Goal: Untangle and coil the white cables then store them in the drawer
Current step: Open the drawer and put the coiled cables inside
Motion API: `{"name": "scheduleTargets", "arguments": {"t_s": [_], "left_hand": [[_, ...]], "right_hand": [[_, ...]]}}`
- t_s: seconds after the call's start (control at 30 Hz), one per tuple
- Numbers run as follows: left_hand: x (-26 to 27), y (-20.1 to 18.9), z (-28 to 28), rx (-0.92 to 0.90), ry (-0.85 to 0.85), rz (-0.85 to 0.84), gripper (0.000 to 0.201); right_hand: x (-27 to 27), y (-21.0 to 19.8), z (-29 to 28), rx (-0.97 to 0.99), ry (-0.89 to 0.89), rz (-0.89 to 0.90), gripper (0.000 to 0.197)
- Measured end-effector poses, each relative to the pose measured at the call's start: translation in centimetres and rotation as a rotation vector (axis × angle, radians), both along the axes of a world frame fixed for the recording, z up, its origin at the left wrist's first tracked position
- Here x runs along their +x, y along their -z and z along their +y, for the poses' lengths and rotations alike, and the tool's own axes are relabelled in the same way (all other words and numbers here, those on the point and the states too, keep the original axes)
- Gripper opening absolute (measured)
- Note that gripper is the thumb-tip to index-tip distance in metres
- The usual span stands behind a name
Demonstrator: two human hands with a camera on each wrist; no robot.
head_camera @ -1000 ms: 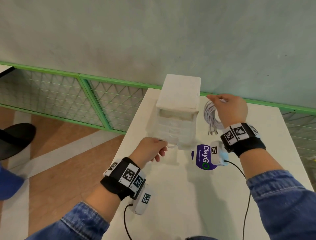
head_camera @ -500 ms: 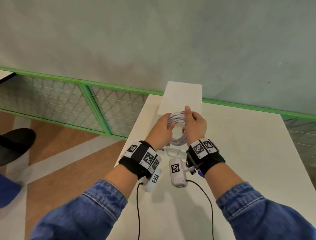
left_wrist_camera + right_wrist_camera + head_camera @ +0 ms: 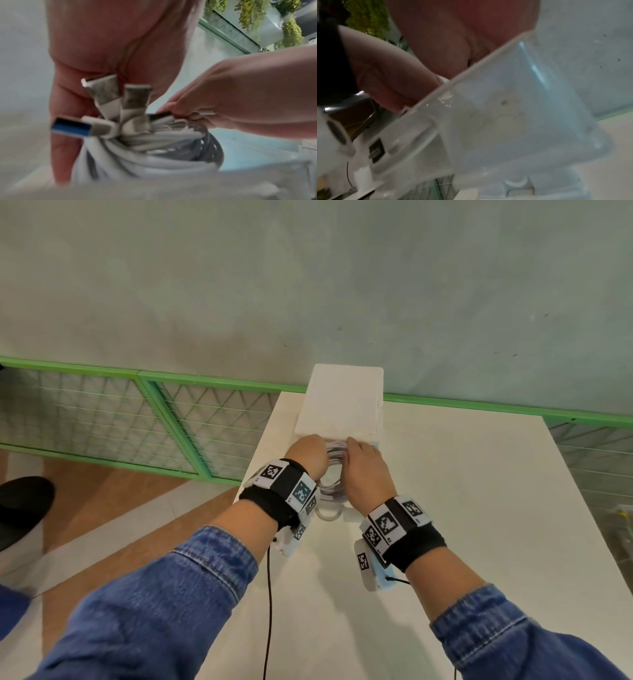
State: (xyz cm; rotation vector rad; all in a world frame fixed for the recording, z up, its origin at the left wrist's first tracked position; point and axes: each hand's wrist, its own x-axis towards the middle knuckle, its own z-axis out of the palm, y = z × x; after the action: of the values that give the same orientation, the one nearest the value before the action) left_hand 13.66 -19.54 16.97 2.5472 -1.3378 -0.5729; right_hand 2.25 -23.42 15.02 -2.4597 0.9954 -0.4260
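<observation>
Both hands, the left hand (image 3: 308,455) and right hand (image 3: 361,470), grip opposite sides of the coiled cables (image 3: 334,474) over the open drawer (image 3: 330,512); light and springy, the coil is best held across its loops, the plugs (image 3: 118,106) kept tucked.

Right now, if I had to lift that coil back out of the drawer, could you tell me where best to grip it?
Grip the coil on its two opposite arcs, from above, as the left hand and right hand do. The drawer opens upward. Avoid the plugs bunched at one spot; pulling them would probably loosen the loops.
</observation>
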Motion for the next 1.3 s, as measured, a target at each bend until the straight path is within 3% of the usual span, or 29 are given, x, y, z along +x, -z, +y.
{"name": "scheduleTargets", "arguments": {"t_s": [0.17, 0.3, 0.43, 0.53, 0.63, 0.73, 0.83, 0.93, 1.03, 1.3], "left_hand": [[-0.3, -0.3, -0.4, 0.065, 0.003, -0.047, 0.024], [-0.3, -0.2, -0.3, 0.060, -0.029, -0.060, 0.023], [-0.3, -0.9, 0.2, 0.027, -0.033, -0.045, 0.030], [0.4, -2.2, 0.5, -0.099, -0.083, -0.017, 0.032], [1.7, -3.0, 0.4, -0.248, -0.179, -0.033, 0.032], [2.3, -3.3, 0.1, -0.321, -0.276, -0.005, 0.041], [2.9, -2.6, -0.3, -0.147, -0.260, 0.102, 0.056], [3.6, -2.1, -0.4, 0.028, -0.105, 0.118, 0.054], [4.1, -2.4, -0.4, 0.094, -0.074, 0.097, 0.057], [4.7, -3.2, -0.5, 0.140, -0.006, -0.046, 0.039]], "right_hand": [[-0.9, 0.9, 0.3, -0.147, -0.042, 0.139, 0.038], [-2.5, 0.8, 0.5, -0.135, -0.130, 0.242, 0.060], [-4.6, 0.2, 1.3, -0.109, -0.274, 0.288, 0.095], [-5.3, 0.9, 1.5, -0.202, -0.344, 0.338, 0.102], [-5.2, 1.8, 1.1, -0.270, -0.363, 0.340, 0.102], [-5.0, 2.0, 1.1, -0.292, -0.361, 0.381, 0.087], [-5.1, 2.2, 1.3, -0.322, -0.343, 0.420, 0.077], [-5.2, 2.3, 1.4, -0.360, -0.333, 0.406, 0.075], [-5.2, 2.4, 1.3, -0.400, -0.318, 0.395, 0.075], [-3.7, 1.9, -0.2, -0.443, -0.308, 0.403, 0.064]]}}
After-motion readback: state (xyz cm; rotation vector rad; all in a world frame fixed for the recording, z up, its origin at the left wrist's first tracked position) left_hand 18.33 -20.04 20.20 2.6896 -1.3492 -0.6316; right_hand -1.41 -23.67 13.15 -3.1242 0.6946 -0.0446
